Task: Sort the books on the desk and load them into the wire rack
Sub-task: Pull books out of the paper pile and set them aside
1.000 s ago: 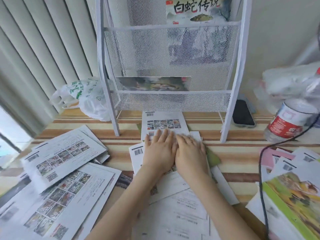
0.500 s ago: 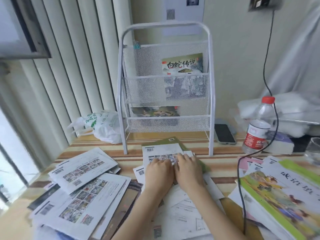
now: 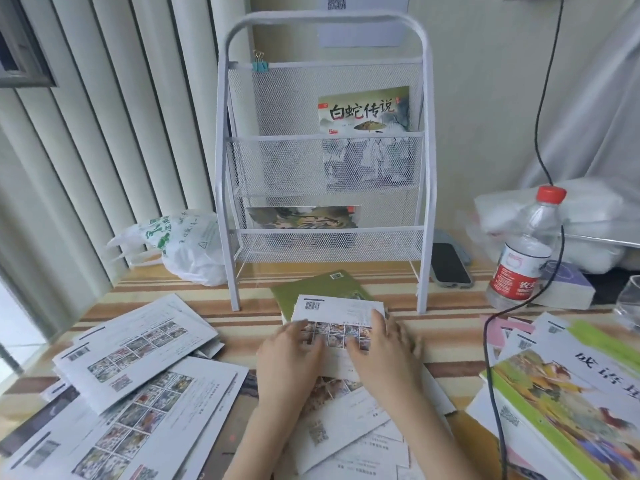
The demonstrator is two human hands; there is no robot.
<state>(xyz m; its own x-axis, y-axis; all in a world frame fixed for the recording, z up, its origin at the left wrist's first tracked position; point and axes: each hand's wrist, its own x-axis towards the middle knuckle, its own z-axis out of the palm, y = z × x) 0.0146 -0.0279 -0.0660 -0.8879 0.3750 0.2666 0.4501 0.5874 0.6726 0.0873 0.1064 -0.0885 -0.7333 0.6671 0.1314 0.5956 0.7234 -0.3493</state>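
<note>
Your left hand (image 3: 289, 355) and right hand (image 3: 381, 348) lay flat, fingers straight, on the white book (image 3: 337, 318), gripping nothing. You needed to square it before lifting toward the rack (image 3: 221, 168).

Two hands (image 3: 291, 355), two books in rack (image 3: 363, 110), one bottle (image 3: 519, 258), one phone (image 3: 450, 263).

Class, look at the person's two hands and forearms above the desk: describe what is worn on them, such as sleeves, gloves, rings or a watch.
Nothing is worn. The left hand and right hand are bare, with no gloves, rings or watch visible, and both forearms are bare down to the picture's lower edge, so no sleeves show.
</note>
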